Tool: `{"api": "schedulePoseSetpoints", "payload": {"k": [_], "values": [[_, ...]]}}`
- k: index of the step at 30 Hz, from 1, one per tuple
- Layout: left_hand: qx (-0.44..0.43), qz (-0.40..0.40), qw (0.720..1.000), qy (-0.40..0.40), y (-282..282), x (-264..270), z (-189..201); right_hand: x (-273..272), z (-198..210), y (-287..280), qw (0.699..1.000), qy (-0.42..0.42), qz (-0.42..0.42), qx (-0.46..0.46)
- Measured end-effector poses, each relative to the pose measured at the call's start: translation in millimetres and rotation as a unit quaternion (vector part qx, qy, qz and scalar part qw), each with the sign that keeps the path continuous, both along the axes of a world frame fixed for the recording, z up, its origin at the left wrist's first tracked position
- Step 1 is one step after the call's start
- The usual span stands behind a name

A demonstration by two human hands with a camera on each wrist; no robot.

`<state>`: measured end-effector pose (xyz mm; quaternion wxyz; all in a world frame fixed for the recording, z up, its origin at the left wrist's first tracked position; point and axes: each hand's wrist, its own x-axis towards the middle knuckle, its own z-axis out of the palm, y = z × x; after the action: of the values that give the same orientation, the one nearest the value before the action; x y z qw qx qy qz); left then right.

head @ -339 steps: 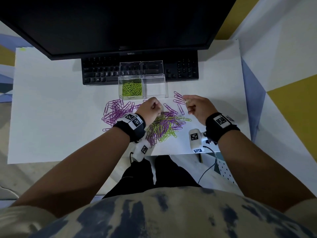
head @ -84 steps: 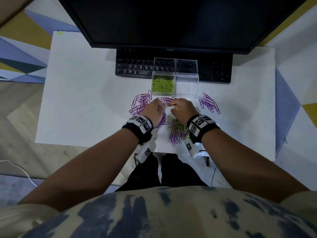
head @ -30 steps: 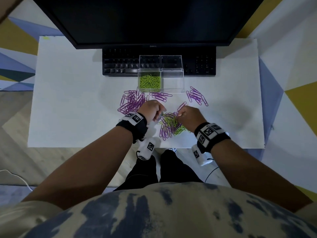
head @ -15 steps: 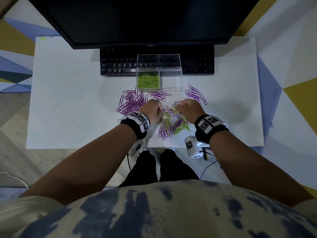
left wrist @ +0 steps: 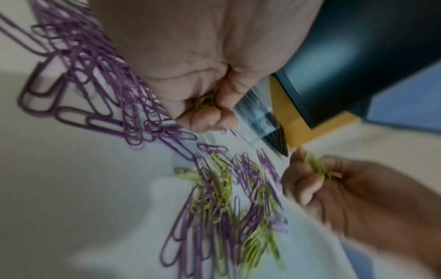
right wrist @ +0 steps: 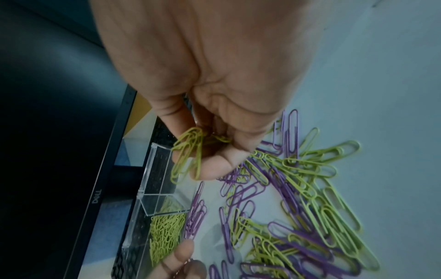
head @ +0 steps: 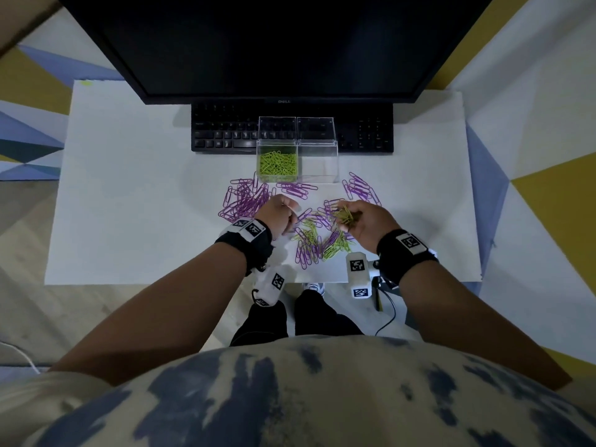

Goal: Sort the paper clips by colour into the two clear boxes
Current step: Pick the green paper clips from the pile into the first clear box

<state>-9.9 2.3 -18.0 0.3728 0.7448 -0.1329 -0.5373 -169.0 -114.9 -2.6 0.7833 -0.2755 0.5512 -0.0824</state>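
Note:
Two clear boxes stand before the keyboard: the left box [head: 276, 162] holds green clips, the right box [head: 317, 162] looks empty. A mixed pile of purple and green clips [head: 317, 241] lies near the table's front edge. My right hand [head: 358, 217] is lifted over the pile and pinches a bunch of green clips [right wrist: 188, 151]. My left hand [head: 279, 214] is curled at the pile's left edge, with a few green clips [left wrist: 205, 101] held inside its fingers.
Purple clips lie sorted in heaps at left [head: 243, 201], before the boxes [head: 296, 189] and at right [head: 361, 188]. A black keyboard [head: 225, 130] and a monitor [head: 277, 46] stand behind the boxes. The white table [head: 129, 204] ends just behind my wrists.
My right hand has lifted off the pile and turned palm-up with a bunch of green clips. The left hand has stayed curled at the pile's left side.

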Motion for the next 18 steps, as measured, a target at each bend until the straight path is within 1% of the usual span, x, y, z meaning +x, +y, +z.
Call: {"api": "schedulePoseSetpoints", "payload": {"k": [1, 2, 4, 5, 7, 9, 10, 12, 13, 15, 17, 18], "values": [[0.006, -0.041, 0.998, -0.044, -1.3, -2.9, 0.7, -0.2, 0.8, 0.8, 1.0, -0.005, -0.017, 0.014], [0.013, -0.093, 0.99, -0.102, -2.9, -5.6, 0.9, -0.2, 0.3, 1.2, 0.999, -0.008, -0.027, 0.024], [0.014, -0.198, 0.958, -0.208, -4.1, -10.0, -0.8, -0.2, -1.4, 2.6, 0.999, -0.011, -0.024, 0.035], [0.006, -0.235, 0.942, -0.24, -4.2, -11.3, -3.4, -0.2, -1.8, 3.6, 0.999, -0.011, -0.013, 0.035], [-0.007, -0.284, 0.916, -0.284, -4.0, -12.3, -9.9, 0.1, -4.0, 5.9, 0.999, -0.002, 0.025, 0.024], [-0.013, -0.317, 0.895, -0.313, -3.6, -11.0, -15.0, 0.6, -5.6, 8.6, 0.995, 0.035, 0.086, -0.017], [-0.015, -0.327, 0.889, -0.32, -3.9, -9.6, -17.4, 1.4, -7.0, 10.1, 0.989, 0.062, 0.126, -0.051], [-0.011, -0.339, 0.883, -0.323, -4.9, -7.2, -20.8, 4.5, -8.7, 12.3, 0.96, 0.129, 0.215, -0.126], [-0.009, -0.348, 0.879, -0.325, -5.3, -6.9, -22.1, 7.0, -9.8, 13.2, 0.938, 0.162, 0.261, -0.162], [-0.005, -0.375, 0.866, -0.331, -6.7, -7.0, -22.4, 12.4, -13.0, 14.4, 0.882, 0.22, 0.345, -0.236], [-0.004, -0.394, 0.856, -0.335, -8.2, -7.7, -21.3, 18.4, -16.7, 16.3, 0.83, 0.253, 0.4, -0.296], [-0.004, -0.399, 0.853, -0.336, -9.0, -7.8, -20.3, 21.2, -19.6, 17.4, 0.814, 0.261, 0.415, -0.313]]}}
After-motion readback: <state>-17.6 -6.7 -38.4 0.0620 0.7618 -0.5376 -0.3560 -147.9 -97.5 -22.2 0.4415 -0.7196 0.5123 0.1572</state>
